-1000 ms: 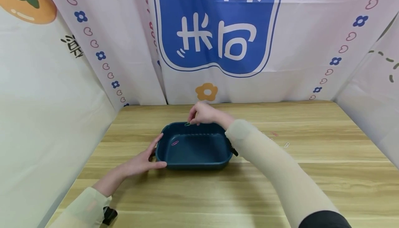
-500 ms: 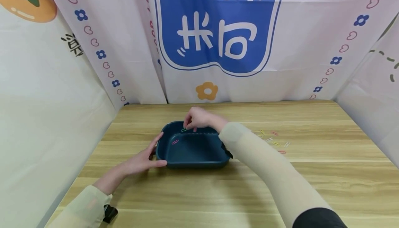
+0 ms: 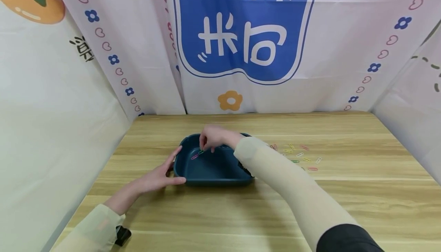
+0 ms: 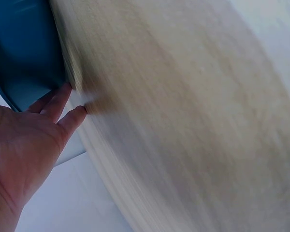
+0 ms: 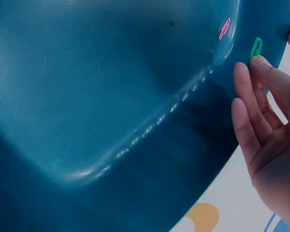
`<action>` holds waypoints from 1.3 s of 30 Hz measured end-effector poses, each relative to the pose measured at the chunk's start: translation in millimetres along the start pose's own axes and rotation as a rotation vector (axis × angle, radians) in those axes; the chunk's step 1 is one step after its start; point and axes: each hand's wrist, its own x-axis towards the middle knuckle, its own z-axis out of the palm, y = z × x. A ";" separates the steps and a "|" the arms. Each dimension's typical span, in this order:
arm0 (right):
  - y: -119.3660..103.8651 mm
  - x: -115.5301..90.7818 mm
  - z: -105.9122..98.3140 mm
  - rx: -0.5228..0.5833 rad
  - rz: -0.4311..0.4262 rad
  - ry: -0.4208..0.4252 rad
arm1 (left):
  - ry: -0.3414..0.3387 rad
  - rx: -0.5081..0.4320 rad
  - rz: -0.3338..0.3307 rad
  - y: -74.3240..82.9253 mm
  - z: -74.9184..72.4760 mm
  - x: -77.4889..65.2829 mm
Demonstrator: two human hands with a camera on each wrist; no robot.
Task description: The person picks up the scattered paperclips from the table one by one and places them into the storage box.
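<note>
A dark blue rectangular basin [image 3: 217, 182] with rounded corners sits on the wooden table. My left hand [image 3: 153, 180] is spread at its left end, thumb on the front corner and fingers against the side; the left wrist view shows straight fingers touching the basin [image 4: 26, 53]. Over the basin's back left part, my right hand [image 3: 213, 136] pinches a green paper clip [image 5: 256, 47] between thumb and fingers. A pink paper clip [image 5: 224, 29] lies inside the basin near its left end, close to the green one in the head view.
Several loose paper clips in yellow, white, green and pink, such as a white paper clip [image 3: 318, 160], lie scattered on the table [image 3: 361, 198] right of the basin. Printed white cloth [image 3: 155, 53] hangs behind the table and at both sides.
My right hand has come down and left into the basin with the green paper clip, closer to the pink one. More clips show past the right sleeve. My left hand keeps its place.
</note>
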 end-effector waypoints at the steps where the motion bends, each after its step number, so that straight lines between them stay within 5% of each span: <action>1: -0.4 0.3 0.7 0.001 0.004 -0.006 | 0.000 0.001 0.002 0.2 -0.2 -0.2; 12: -7.7 4.9 10.1 -0.099 0.070 -0.089 | 0.000 0.019 0.002 1.5 0.2 -1.1; 39: -4.0 11.5 21.3 -0.116 0.140 -0.028 | -0.002 0.008 0.027 0.0 -0.6 -2.0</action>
